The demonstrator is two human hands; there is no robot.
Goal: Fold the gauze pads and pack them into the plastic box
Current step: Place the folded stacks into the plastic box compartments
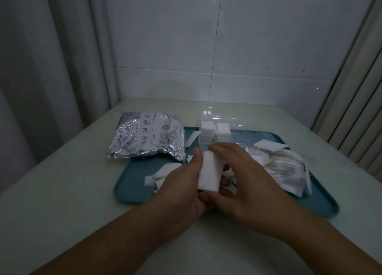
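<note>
A teal tray (132, 190) sits on the table (62, 192). Above its middle, the left hand (182, 184) and right hand (246, 184) both grip a folded gauze pad (210, 171); the plastic box (229, 138) stands on the tray's far edge.

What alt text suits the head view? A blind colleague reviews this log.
Both hands, left hand and right hand, hold a folded gauze pad over a teal tray. Behind sit a clear plastic box with folded pads, loose gauze and a foil bag.
</note>
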